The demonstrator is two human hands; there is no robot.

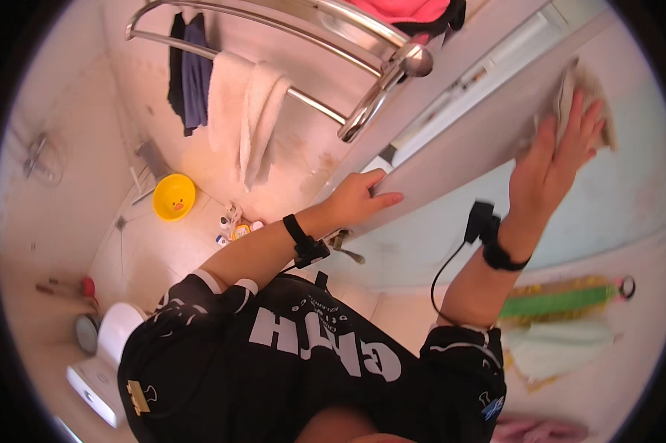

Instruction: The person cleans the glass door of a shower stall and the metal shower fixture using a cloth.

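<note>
Beige cloth (578, 100) was pressed flat under the open right hand (551, 166) against the door (451, 166); the left hand (359, 198) was clamped on its edge; wiping was judged unfinished.

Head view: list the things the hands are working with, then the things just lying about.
In use: left hand gripping door edge; right hand pressing cloth on it.
Lying about: yellow basin, white towel, toilet, bottles.

Pale tiled floor (156, 251), carrying a yellow basin (174, 197) with a duck face near the wall, a cluster of small bottles (235, 227) just beside it, and a white toilet (115, 336) lower left.
</note>
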